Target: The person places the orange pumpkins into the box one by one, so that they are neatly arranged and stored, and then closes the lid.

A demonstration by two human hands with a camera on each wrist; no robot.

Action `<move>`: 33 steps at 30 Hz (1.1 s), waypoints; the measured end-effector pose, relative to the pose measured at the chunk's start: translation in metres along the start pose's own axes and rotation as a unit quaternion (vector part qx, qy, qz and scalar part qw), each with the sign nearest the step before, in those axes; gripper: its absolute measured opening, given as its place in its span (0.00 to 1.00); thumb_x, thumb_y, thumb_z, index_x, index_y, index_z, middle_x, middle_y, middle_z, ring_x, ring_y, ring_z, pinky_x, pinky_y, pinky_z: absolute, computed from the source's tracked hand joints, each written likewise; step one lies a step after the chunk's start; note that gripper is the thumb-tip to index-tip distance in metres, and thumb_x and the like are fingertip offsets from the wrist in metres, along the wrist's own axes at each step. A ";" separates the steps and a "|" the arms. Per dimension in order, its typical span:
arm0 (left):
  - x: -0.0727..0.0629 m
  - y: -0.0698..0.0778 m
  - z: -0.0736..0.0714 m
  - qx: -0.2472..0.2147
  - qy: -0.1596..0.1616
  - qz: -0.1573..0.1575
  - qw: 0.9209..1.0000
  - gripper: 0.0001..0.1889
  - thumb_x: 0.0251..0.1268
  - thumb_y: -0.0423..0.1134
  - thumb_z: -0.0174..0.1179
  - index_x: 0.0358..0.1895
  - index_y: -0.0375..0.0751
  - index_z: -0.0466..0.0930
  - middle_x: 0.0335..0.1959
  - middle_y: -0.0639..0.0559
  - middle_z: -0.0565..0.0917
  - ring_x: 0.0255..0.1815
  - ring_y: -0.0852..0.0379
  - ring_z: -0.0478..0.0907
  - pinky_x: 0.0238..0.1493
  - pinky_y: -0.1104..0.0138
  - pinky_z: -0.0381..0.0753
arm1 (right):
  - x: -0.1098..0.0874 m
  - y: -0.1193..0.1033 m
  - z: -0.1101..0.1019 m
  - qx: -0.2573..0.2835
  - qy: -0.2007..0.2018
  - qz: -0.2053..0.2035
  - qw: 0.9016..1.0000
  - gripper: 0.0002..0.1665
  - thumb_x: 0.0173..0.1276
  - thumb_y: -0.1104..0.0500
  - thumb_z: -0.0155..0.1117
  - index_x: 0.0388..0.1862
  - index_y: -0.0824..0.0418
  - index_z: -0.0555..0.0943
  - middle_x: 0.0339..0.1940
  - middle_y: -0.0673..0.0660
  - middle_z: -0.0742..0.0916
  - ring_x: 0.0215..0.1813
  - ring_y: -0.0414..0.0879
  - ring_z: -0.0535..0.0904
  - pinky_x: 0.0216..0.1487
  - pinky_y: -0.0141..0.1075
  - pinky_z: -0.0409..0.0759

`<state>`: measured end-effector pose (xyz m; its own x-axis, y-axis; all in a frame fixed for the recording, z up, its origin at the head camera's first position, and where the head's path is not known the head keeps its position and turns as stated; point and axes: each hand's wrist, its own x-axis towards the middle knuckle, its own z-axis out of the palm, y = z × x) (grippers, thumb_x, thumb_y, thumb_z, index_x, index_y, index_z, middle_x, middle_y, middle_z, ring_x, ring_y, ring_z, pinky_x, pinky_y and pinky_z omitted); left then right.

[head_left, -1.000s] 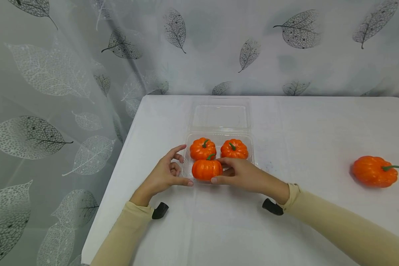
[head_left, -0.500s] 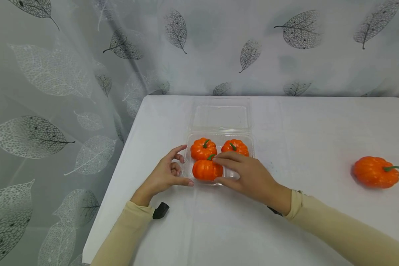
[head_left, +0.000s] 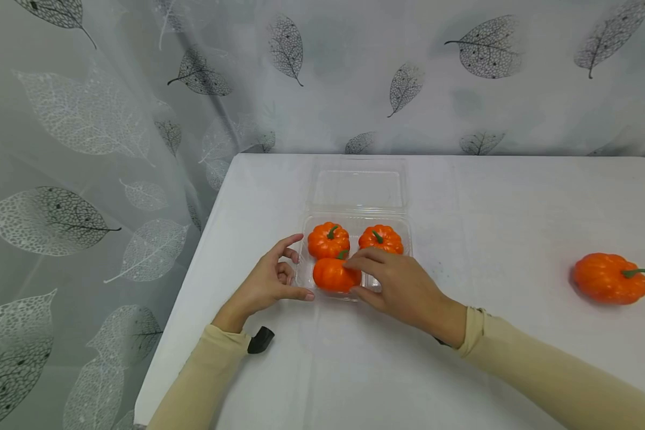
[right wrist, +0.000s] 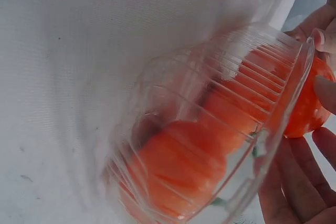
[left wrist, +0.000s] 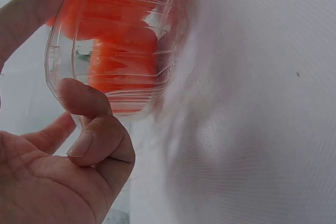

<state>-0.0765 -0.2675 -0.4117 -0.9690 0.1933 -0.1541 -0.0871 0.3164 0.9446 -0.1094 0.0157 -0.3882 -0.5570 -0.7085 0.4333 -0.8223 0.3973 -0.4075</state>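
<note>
A clear plastic clamshell container (head_left: 373, 280) lies with its lid (head_left: 360, 188) folded back, away from the person. Two small orange pumpkins sit in its far half, a left pumpkin (head_left: 325, 240) and a right pumpkin (head_left: 383, 236). The front pumpkin (head_left: 330, 276) lies at the near left, stem pointing away. My right hand (head_left: 405, 286) holds it at its right side, thumb (right wrist: 326, 90) against it in the right wrist view. My left hand (head_left: 266, 280) grips the container's near left corner; in the left wrist view, fingertips (left wrist: 79, 95) touch the rim.
Another orange pumpkin (head_left: 610, 279) with a green stem lies on the right of the white-covered table (head_left: 516, 209). A leaf-patterned grey curtain (head_left: 328, 77) hangs behind and to the left. A black piece (head_left: 261, 339) sticks out at the left sleeve.
My right hand has shifted its fingers up over the front pumpkin's top right. That pumpkin has turned slightly. My left hand and the container have stayed in place.
</note>
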 end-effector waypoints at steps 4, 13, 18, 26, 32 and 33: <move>0.000 0.000 0.000 0.001 0.001 0.001 1.000 0.57 0.42 0.29 0.82 0.79 0.44 0.57 0.50 0.37 0.69 0.24 0.57 0.63 0.24 0.72 0.64 | -0.001 0.000 0.000 0.000 -0.022 0.023 0.999 0.25 0.57 0.55 0.81 0.54 0.56 0.86 0.47 0.52 0.85 0.31 0.45 0.83 0.32 0.32 0.81; -0.001 0.000 0.001 -0.003 0.001 -0.009 1.000 0.57 0.42 0.29 0.83 0.79 0.47 0.58 0.51 0.35 0.69 0.25 0.57 0.64 0.25 0.72 0.65 | 0.002 0.002 0.001 -0.049 -0.049 0.018 0.997 0.24 0.56 0.56 0.82 0.53 0.56 0.88 0.43 0.51 0.86 0.33 0.43 0.83 0.32 0.33 0.82; -0.001 0.000 0.001 -0.003 0.000 -0.003 1.000 0.57 0.42 0.29 0.82 0.79 0.46 0.58 0.52 0.34 0.68 0.24 0.57 0.63 0.24 0.71 0.64 | 0.001 0.002 0.005 -0.056 -0.045 0.018 0.997 0.24 0.56 0.55 0.82 0.53 0.56 0.88 0.43 0.51 0.86 0.32 0.42 0.83 0.30 0.31 0.81; -0.002 0.001 0.000 0.000 0.002 -0.010 1.000 0.57 0.43 0.29 0.82 0.79 0.47 0.58 0.52 0.35 0.68 0.24 0.57 0.63 0.25 0.72 0.64 | 0.000 0.004 0.003 -0.025 -0.056 0.035 0.998 0.24 0.59 0.56 0.78 0.55 0.55 0.87 0.46 0.51 0.86 0.35 0.43 0.84 0.33 0.33 0.82; -0.001 0.000 0.000 0.001 0.003 -0.011 1.000 0.57 0.42 0.30 0.83 0.79 0.47 0.58 0.51 0.35 0.69 0.25 0.57 0.63 0.25 0.71 0.64 | -0.013 0.007 -0.008 0.007 -0.069 0.079 0.994 0.28 0.62 0.51 0.77 0.62 0.50 0.83 0.56 0.49 0.83 0.39 0.45 0.85 0.37 0.35 0.82; -0.001 0.000 0.000 0.002 0.004 -0.011 1.000 0.57 0.42 0.30 0.83 0.79 0.46 0.58 0.51 0.35 0.69 0.25 0.57 0.63 0.25 0.71 0.64 | -0.016 0.008 -0.010 0.009 -0.065 0.079 0.995 0.29 0.62 0.51 0.77 0.62 0.50 0.82 0.58 0.49 0.82 0.40 0.45 0.85 0.37 0.36 0.82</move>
<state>-0.0755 -0.2674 -0.4120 -0.9685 0.1800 -0.1721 -0.1068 0.3239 0.9400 -0.1080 0.0359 -0.3898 -0.6578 -0.7082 0.2566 -0.7234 0.4990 -0.4772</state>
